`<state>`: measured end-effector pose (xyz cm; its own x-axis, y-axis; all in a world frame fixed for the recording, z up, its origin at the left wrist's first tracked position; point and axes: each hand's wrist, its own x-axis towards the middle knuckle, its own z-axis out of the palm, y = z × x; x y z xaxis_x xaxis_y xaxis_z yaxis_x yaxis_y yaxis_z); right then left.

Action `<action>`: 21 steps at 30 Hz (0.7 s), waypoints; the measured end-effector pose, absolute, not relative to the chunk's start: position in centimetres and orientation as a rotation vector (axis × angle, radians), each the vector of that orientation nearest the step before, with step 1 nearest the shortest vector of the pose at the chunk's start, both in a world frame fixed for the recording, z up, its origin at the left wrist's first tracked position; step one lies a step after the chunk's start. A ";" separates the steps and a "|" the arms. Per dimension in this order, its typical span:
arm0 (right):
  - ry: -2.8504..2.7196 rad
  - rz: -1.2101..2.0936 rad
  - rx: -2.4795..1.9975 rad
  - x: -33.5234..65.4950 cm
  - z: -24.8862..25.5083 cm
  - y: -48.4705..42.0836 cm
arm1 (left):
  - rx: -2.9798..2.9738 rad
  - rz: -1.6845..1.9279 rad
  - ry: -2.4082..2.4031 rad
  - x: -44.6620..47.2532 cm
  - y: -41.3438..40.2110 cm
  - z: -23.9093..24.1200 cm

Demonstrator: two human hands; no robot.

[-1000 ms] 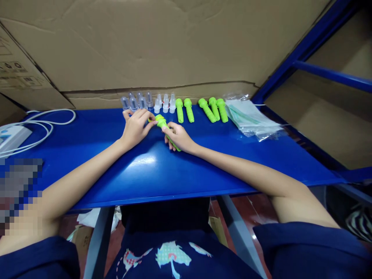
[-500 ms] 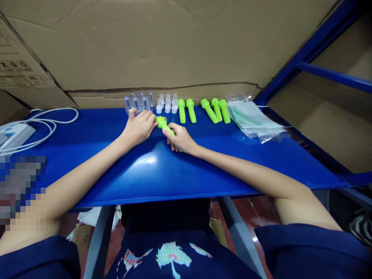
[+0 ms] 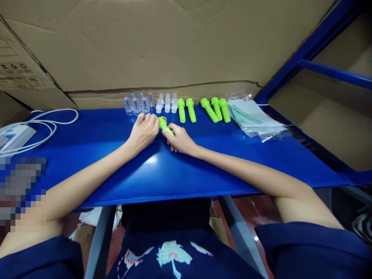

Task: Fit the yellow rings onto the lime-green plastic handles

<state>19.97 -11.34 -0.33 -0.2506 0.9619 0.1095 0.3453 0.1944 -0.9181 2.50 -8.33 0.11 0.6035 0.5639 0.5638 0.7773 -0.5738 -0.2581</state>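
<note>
A lime-green plastic tube with a wider round head (image 3: 163, 124) is between my hands above the blue table. My right hand (image 3: 180, 138) is closed around its narrow body, thumb on top. My left hand (image 3: 144, 131) is closed at the head end, its knuckles up and its fingertips hidden behind the hand. A thin green loop shows at the head. Beyond my left hand stand several clear plastic caps (image 3: 136, 105), and beside them several white translucent nozzle-like pieces (image 3: 167, 104). Two matching green tubes (image 3: 186, 110) lie just right of those.
Three more green tubes (image 3: 216, 110) lie farther right, beside a clear plastic bag (image 3: 255, 118) with pale contents. A white cable (image 3: 65, 121) coils at the left of the blue table (image 3: 232, 162). Cardboard (image 3: 162, 46) walls the back, and a blue metal frame (image 3: 334, 71) rises at the right.
My left hand has shifted slightly right and turned, with its fingers curled more tightly over the tube's head. My right hand and the tube have stayed nearly in place.
</note>
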 end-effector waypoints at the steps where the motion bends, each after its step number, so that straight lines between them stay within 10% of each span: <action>1: -1.721 1.060 -1.233 20.0 -0.3 -11.3 | -2.347 -0.592 -1.046 2.3 -8.2 0.1; 21: -1.733 1.079 -1.228 20.1 -0.2 -11.4 | -2.366 -0.640 -0.983 1.6 -6.8 -0.2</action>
